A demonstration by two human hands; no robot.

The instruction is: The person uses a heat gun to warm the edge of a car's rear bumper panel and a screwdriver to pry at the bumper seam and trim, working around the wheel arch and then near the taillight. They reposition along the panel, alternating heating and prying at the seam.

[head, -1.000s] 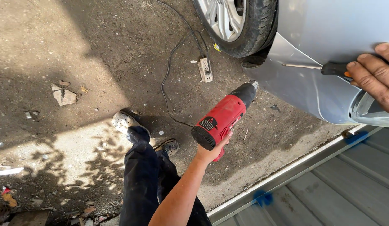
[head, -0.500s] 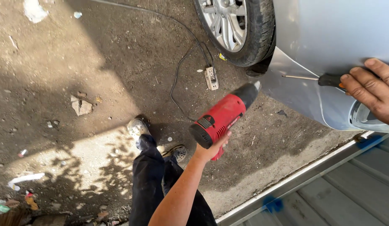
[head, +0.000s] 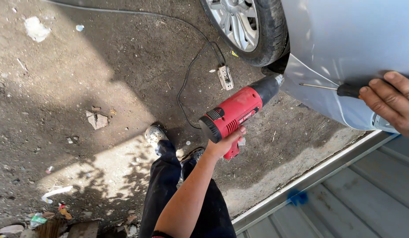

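My left hand [head: 225,143] grips the handle of a red and black heat gun [head: 237,110], whose nozzle points at the lower edge of a silver car body panel [head: 345,48]. My right hand [head: 391,103] holds a black-handled screwdriver [head: 334,89] against that panel, its thin metal shaft lying flat on the paint and pointing left. The heat gun's nozzle sits just left of the screwdriver tip, close to the panel's edge.
A car wheel with a silver rim [head: 250,26] stands behind the panel. A black cable runs over the dirt to a white socket block [head: 225,77]. My dark trousers and shoes [head: 169,176] are below. A corrugated metal sheet [head: 345,198] lies at bottom right; litter dots the left.
The view has shifted slightly, so the car, wheel and hands sit a little lower and more to the left in frame. Both hands keep their grips and the heat gun stays aimed at the panel.
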